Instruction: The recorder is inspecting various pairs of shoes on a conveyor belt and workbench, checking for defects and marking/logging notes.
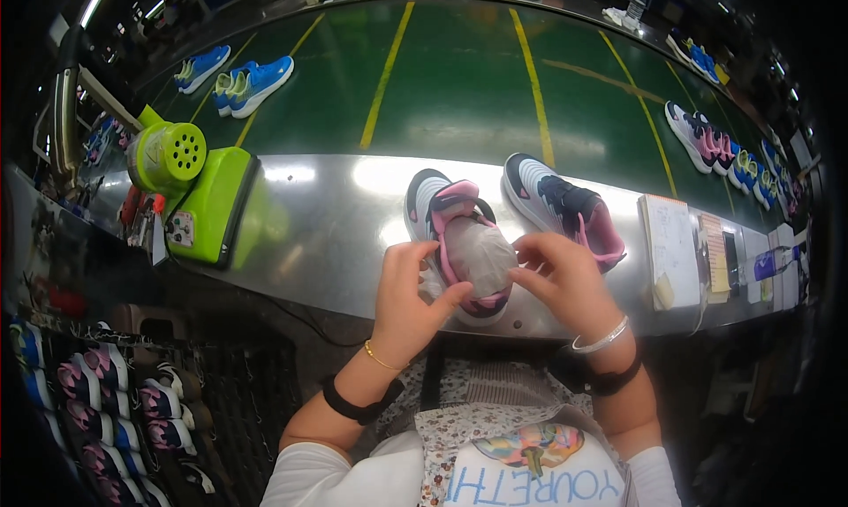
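A navy, white and pink sneaker (424, 198) stands on the metal bench, toe pointing away from me, with its pink tongue pulled up. Crumpled pale tissue paper (480, 255) fills its opening. My left hand (408, 291) is curled at the shoe's left side, its thumb and fingers around an edge of the paper. On the opposite side my right hand (565, 282) has thumb and forefinger closed in at the paper's right edge. The matching sneaker (548, 198) sits just beyond my right hand, its pink lining showing and no paper visible inside.
A bright green machine (208, 207) stands at the left of the bench. At right lie a notepad (667, 251) and papers (714, 253). Beyond is a green conveyor belt (450, 83) with yellow lines, blue sneakers (256, 87) and more pink-navy shoes (698, 136). Shoes fill a rack (106, 401) lower left.
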The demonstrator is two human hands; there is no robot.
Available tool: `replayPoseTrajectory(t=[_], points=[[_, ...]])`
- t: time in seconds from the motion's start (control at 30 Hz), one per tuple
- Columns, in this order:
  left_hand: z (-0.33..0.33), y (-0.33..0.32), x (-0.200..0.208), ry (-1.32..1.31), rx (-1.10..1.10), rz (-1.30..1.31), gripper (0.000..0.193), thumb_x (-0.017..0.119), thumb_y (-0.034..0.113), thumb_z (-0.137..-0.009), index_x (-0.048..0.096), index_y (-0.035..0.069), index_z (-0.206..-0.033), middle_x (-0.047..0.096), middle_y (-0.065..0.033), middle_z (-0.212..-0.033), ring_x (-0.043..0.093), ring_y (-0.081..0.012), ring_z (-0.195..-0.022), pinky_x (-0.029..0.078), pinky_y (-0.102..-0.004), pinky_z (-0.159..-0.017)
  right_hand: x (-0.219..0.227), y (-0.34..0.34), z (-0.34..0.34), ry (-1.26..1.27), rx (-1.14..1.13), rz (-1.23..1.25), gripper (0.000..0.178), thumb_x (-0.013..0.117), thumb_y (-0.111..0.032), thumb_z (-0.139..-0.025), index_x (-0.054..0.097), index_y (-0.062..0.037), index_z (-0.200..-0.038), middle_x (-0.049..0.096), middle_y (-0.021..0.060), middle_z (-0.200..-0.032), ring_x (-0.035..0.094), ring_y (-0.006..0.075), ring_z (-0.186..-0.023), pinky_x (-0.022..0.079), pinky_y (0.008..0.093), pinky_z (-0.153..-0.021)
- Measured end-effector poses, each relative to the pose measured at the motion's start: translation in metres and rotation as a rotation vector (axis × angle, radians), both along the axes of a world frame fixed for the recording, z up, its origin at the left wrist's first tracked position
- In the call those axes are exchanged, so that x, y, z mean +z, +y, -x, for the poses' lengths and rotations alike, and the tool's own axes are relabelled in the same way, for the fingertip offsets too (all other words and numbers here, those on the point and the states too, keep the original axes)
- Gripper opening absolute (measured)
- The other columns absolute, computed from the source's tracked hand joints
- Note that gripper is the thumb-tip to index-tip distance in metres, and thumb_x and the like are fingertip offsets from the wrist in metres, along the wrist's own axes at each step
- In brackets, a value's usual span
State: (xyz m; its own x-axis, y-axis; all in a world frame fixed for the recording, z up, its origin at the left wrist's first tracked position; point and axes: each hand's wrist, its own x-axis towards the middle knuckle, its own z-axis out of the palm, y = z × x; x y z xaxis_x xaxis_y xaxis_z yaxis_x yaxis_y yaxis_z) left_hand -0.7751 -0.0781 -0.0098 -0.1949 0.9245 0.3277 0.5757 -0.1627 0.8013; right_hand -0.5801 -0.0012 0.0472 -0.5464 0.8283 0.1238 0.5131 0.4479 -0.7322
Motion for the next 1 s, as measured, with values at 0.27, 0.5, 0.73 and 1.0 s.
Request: replayPoseTrajectory(t=[0.27, 0.5, 0.73, 1.0], points=[[-0.003, 0.01, -0.006, 0.082, 0.051, -0.07, 0.047, 0.076, 0.018, -0.07, 0.057, 0.003, -0.11, 0.045, -0.0105, -0.102, 0.049, -0.0216, -0.087, 0.046, -0.0284, -0.069, -0.02, 0.011, 0.021, -0.065, 0.06, -0.008, 0.023, 0.069, -0.023, -0.076, 0.066, -0.0044, -0.09, 0.059, 0.0108, -0.078, 0.059, 0.0271, -0.068, 0.047, 0.036, -0.061], [-0.002, 0.015, -0.005, 0.143, 0.07, -0.081, 0.04, 0.075, 0.011, -0.068, 0.059, 0.002, -0.103, 0.046, -0.0113, -0.099, 0.05, -0.023, -0.085, 0.046, -0.0304, -0.067, -0.024, 0.011, 0.039, -0.388, 0.037, -0.313, 0.017, 0.07, -0.023, -0.071, 0.064, -0.0087, -0.077, 0.053, 0.0079, -0.079, 0.058, 0.0247, -0.078, 0.048, 0.0364, -0.062], [0.002, 0.02, 0.0, 0.109, 0.139, 0.059, 0.054, 0.076, 0.011, -0.065, 0.048, 0.002, -0.11, 0.047, -0.0129, -0.1, 0.052, -0.0249, -0.085, 0.046, -0.0339, -0.072, -0.029, 0.015, 0.041, -0.056, 0.001, -0.333, 0.047, 0.077, -0.015, -0.063, 0.052, -0.0058, -0.103, 0.057, 0.0108, -0.09, 0.059, 0.0267, -0.087, 0.05, 0.0362, -0.068], [0.017, 0.034, -0.007, 0.062, -0.036, 0.122, 0.074, 0.076, 0.018, -0.064, 0.04, 0.0, -0.126, 0.048, -0.0185, -0.119, 0.048, -0.0326, -0.107, 0.04, -0.0393, -0.092, -0.032, 0.045, 0.045, -0.198, 0.171, 0.065, 0.056, 0.076, -0.02, -0.064, 0.05, -0.0004, -0.11, 0.063, 0.0221, -0.084, 0.061, 0.0383, -0.084, 0.049, 0.0419, -0.072]])
